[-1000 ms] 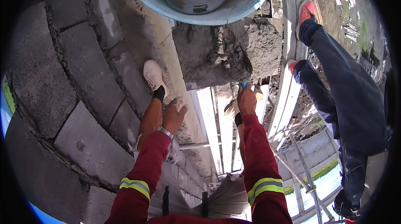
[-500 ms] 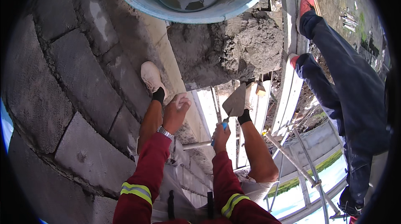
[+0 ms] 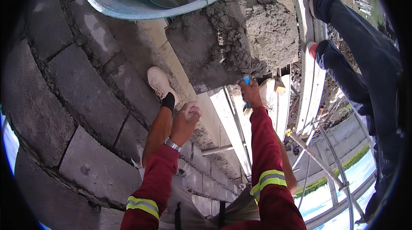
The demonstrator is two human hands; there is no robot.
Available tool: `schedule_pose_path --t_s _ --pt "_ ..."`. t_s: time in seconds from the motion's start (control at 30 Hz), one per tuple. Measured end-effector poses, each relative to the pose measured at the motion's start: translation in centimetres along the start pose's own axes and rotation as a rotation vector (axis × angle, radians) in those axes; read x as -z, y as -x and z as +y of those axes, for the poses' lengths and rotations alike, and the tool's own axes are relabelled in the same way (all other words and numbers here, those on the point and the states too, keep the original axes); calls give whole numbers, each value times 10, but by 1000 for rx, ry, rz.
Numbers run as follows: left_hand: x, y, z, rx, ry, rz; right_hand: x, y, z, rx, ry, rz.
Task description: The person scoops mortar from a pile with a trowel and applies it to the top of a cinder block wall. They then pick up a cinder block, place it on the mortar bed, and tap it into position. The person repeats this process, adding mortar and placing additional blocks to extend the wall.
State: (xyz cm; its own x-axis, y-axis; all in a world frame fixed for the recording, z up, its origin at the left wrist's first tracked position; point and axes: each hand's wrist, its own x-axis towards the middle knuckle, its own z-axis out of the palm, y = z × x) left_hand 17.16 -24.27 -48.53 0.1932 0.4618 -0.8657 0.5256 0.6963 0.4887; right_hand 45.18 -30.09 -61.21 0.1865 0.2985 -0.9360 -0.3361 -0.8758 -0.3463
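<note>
My right hand (image 3: pixel 251 93) is wrapped around the blue handle of a trowel (image 3: pixel 246 80), at the near edge of the wet grey mortar (image 3: pixel 231 37). Its blade cannot be made out from here. The mortar lies heaped and spread on a flat board, smooth on the left and lumpy on the right. My left hand (image 3: pixel 186 120) hangs above the planks near my left shoe, fingers curled in, and nothing shows in it. A large blue tub (image 3: pixel 167 13) with cloudy water stands at the far side of the mortar.
A grey block wall (image 3: pixel 81 88) fills the left side. Planks (image 3: pixel 231 127) with gaps between them lie under my feet. Another person's legs (image 3: pixel 356 45) are at the right, beside a pale beam (image 3: pixel 315 80). Scaffold poles (image 3: pixel 317 155) cross at the lower right.
My right hand has moved forward with the trowel to the mortar's edge, and the blade has gone from sight. The view has shifted, so the tub sits farther left. My left hand stays curled.
</note>
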Motion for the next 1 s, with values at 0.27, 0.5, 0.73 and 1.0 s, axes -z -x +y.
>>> schedule_pose_path --t_s 0.27,0.5,0.73,1.0 --pt "-3 -12 1 -7 11 0 -18 38 16 165 26 167" --pt "5 -11 -4 28 38 5 -131 23 37 290 561 707" --pt "11 -15 0 8 51 1 -111 88 68 380 197 591" --pt "24 -13 2 -1 107 63 -93 16 43 -71 -357 140"
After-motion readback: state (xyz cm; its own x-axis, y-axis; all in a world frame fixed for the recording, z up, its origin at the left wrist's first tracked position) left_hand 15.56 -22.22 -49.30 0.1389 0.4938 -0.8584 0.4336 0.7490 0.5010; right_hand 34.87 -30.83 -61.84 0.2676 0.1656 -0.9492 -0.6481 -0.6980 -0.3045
